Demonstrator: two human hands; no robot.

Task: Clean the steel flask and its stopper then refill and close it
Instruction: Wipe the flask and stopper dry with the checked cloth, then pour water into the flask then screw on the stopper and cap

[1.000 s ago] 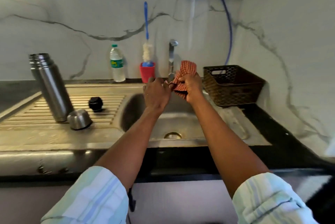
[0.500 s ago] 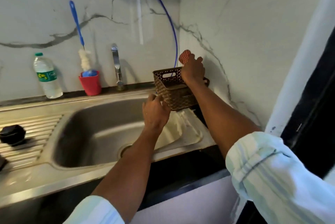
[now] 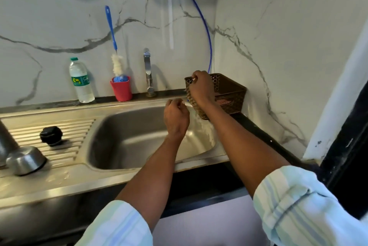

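Marble walls (image 3: 59,16) back a steel sink (image 3: 139,140); at its right stands a basket (image 3: 229,94), whose near rim the right hand (image 3: 201,88) grips with curled fingers, while the left hand (image 3: 176,118) hangs loosely curled and empty over the sink. At far left the flask (image 3: 6,140) stands mostly out of view, cap (image 3: 25,163) and stopper (image 3: 51,135) off beside it, so refilling and closing seem undone; whether it is washed I cannot tell

Both bare forearms reached up from the bottom of the frame toward its centre. The left hand (image 3: 176,119) hung at centre frame, back to the camera, its fingers loosely curled and holding nothing. The right hand (image 3: 201,88) sat higher, just right of centre, knuckles up and fingers curled; what they gripped was unclear.
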